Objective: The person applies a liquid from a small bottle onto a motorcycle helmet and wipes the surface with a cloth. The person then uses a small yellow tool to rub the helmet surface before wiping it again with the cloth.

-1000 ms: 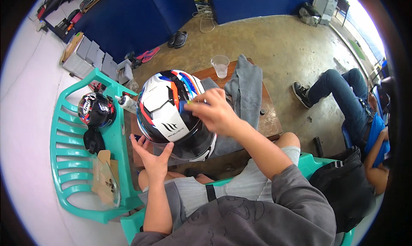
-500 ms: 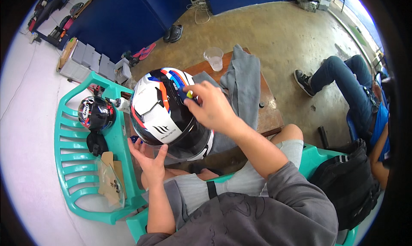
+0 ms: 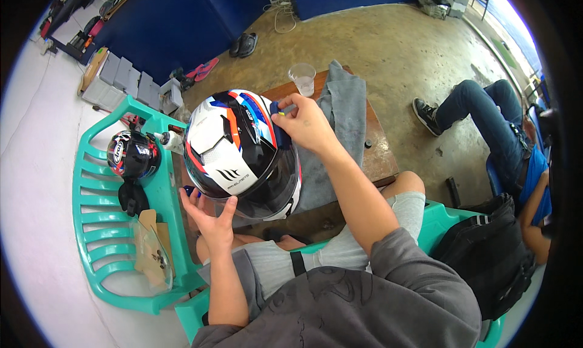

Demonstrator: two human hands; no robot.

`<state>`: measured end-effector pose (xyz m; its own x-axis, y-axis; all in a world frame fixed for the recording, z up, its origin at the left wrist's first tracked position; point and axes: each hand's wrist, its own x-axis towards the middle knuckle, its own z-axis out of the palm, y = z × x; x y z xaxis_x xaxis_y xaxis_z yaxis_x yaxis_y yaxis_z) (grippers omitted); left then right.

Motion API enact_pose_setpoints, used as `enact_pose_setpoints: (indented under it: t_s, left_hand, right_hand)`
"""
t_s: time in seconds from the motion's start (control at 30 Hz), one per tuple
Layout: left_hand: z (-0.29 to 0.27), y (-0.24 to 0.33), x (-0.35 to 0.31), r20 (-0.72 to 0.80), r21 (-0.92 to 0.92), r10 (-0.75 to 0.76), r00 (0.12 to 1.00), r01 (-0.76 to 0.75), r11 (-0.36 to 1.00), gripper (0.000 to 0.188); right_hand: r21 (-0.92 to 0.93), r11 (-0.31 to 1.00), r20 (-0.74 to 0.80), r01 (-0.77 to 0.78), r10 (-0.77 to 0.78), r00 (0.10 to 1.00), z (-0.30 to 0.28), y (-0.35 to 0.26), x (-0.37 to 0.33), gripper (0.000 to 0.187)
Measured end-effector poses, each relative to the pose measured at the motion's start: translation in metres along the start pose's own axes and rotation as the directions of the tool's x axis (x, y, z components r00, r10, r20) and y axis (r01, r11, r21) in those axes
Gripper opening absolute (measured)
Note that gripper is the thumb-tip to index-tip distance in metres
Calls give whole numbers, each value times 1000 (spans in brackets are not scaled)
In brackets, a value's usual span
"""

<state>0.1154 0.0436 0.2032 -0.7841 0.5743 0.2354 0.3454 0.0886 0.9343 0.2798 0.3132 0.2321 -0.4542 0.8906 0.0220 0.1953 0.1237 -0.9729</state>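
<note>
A white, black, blue and orange motorcycle helmet (image 3: 221, 160) rests on a grey cloth (image 3: 340, 114) over a low wooden table (image 3: 382, 151). My left hand (image 3: 212, 223) steadies its near-left lower edge, thumb up beside the visor and fingers spread beneath. A small dark-blue thing (image 3: 190, 191) shows by those fingertips; its kind I cannot make out. My right hand (image 3: 306, 123) pinches a small dark-blue applicator block (image 3: 277, 110) with a yellow-green part. A dark-blue flap below the block lies against the helmet's right side.
Left of the table stands a green plastic chair (image 3: 100, 226) bearing a second helmet (image 3: 133, 154), a white bottle (image 3: 172, 141) and a plastic bag (image 3: 153, 257). A clear cup (image 3: 303, 78) sits at the table's back. To the right are a black backpack (image 3: 486, 245) and a seated person (image 3: 486, 114).
My right hand has slid the blue block over the helmet toward its far right side, uncovering more of the striped graphics. The left hand stays at the lower edge.
</note>
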Motion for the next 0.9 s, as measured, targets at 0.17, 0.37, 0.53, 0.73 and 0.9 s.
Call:
enact_pose_setpoints:
  t_s: [0.17, 0.37, 0.53, 0.73, 0.9]
  left_hand:
    - [0, 0, 1, 5, 16, 4, 1000, -4, 1000, 131]
    - [3, 5, -1, -8, -8, -14, 1000, 14, 1000, 132]
    - [3, 5, -2, -4, 29, -10, 1000, 10, 1000, 131]
    - [2, 4, -1, 3, 23, 8, 1000, -8, 1000, 132]
    - [3, 7, -1, 6, 24, -19, 1000, 19, 1000, 132]
  right_hand:
    - [42, 999, -29, -6, 7, 1000, 3, 7, 9, 40]
    - [66, 996, 33, -65, 63, 997, -1, -7, -3, 44]
    - [-145, 885, -10, 442, -449, 894, 10, -12, -48, 31]
    - [-32, 967, 2, 254, -254, 967, 10, -4, 23, 32]
    - [-19, 973, 66, 228, -227, 972, 8, -17, 11, 31]
